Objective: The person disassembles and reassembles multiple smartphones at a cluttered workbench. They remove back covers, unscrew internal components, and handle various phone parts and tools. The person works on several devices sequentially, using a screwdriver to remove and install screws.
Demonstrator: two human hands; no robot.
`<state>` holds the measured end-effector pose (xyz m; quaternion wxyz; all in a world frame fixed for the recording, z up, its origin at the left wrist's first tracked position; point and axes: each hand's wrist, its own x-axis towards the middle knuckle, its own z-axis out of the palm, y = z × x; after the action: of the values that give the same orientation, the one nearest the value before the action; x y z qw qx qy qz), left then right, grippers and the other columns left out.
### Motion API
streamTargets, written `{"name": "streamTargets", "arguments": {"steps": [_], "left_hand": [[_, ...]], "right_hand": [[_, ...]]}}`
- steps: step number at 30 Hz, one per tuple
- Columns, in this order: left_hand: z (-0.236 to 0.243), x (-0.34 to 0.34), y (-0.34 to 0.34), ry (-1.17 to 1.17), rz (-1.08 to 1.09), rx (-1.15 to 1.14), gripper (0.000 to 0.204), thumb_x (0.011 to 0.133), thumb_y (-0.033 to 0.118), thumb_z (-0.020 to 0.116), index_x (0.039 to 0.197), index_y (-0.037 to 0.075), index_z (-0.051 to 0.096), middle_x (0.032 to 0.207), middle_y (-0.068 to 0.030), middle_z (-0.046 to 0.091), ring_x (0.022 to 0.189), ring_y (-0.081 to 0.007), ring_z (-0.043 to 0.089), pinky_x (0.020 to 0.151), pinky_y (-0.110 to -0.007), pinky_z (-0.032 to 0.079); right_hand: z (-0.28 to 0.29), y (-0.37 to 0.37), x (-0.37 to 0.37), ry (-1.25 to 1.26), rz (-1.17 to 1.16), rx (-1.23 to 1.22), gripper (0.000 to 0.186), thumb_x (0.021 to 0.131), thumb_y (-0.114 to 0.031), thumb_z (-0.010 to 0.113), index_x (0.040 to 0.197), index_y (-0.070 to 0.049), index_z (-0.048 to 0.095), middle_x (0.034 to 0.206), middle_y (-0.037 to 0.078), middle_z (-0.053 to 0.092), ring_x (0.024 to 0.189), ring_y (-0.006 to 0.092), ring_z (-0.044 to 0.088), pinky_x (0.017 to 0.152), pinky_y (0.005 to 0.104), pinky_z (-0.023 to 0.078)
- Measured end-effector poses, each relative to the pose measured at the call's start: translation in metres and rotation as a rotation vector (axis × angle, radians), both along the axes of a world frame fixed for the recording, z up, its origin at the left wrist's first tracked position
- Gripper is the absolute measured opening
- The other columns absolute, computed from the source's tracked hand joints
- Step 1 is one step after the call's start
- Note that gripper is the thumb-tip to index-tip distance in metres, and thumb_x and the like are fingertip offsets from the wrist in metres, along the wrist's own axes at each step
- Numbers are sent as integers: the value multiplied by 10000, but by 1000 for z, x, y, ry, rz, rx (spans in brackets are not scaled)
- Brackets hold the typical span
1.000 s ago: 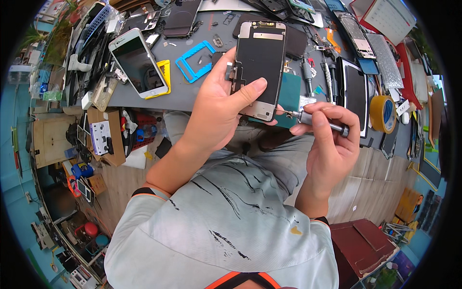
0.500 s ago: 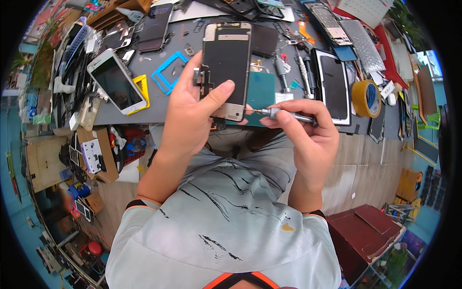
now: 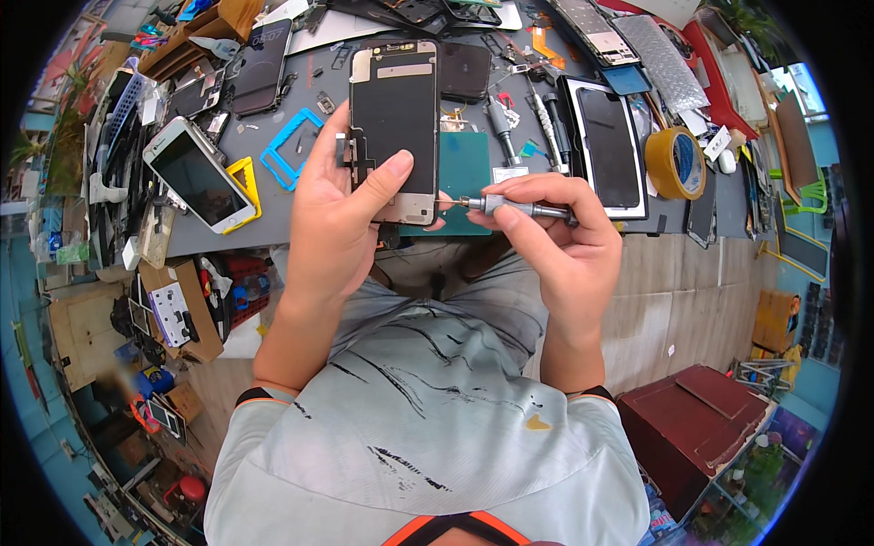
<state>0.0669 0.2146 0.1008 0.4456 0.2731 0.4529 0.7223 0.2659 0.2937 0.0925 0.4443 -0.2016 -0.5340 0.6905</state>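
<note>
- The left hand [image 3: 341, 214] comes up from the lower edge on a bare forearm and is raised over the near edge of the worktop [image 3: 273, 196], palm turned toward the person, wrist slightly bent.
- It holds a phone screen assembly [image 3: 393, 127] upright, its dark back side facing the camera, with a silver plate along its lower end and small flex cables [image 3: 350, 155] hanging at its left edge.
- The left thumb lies across the lower part of the panel's back; the other fingers wrap behind its left edge, so the hand is closed in a firm pinch on the panel.
- The right hand [image 3: 560, 241] rises beside it, a little lower, knuckles outward, forearm coming from the lower edge.
- Its fingers are curled tightly round a small grey screwdriver [image 3: 510, 207], held nearly level, the handle running rightward under the index finger and thumb.
- The screwdriver's tip points left and sits at the panel's lower right corner; whether it actually touches cannot be told.
- Below the panel, a green cutting mat [image 3: 464, 168] lies at the worktop's near edge.
- Toward the right edge lie a black phone [image 3: 608, 146] and a roll of brown tape [image 3: 675, 162]; toward the left edge, a white phone [image 3: 196, 177], a yellow frame [image 3: 244, 187] and a blue frame [image 3: 289, 146].
</note>
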Motion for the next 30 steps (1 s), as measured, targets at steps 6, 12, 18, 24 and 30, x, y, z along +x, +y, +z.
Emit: {"name": "streamTargets", "arguments": {"steps": [6,12,18,24,30], "left_hand": [[6,-1,1,-67,-22,18,704,1056,38,676,1633,-46,281,1283,-232,702,954,-324,804,704,-470,711],[6,-3,-1,-131,-92,-12,710,1056,37,680,1632,-36,272,1291,-230,706,919,-334,810,669,-466,711],[8,2,3,-61,-31,-8,665,1040,1,665,1613,-39,328,1285,-228,701,933,-313,800,687,-447,710],[5,8,6,51,57,-39,666,1046,4,655,1620,-70,325,1233,-208,716,907,-275,794,746,-398,694],[7,3,0,-64,-70,-73,680,1065,35,654,1636,-49,294,1234,-219,728,885,-276,796,717,-393,682]], "right_hand": [[-5,4,2,-60,-10,197,244,941,151,716,1170,72,689,1209,189,724,1123,229,734,951,331,649],[-6,4,6,-64,-15,165,242,933,157,719,1157,69,689,1228,204,721,1137,234,724,962,349,632],[7,-5,3,-134,-58,43,172,979,89,740,1144,78,694,1130,165,754,997,217,777,877,326,646],[15,-1,1,-198,-81,-2,106,1022,5,750,1103,62,712,998,127,785,875,175,798,757,260,636],[12,0,5,-137,-66,-92,113,1021,0,753,1109,53,706,1012,126,780,886,186,803,766,263,640]]}}
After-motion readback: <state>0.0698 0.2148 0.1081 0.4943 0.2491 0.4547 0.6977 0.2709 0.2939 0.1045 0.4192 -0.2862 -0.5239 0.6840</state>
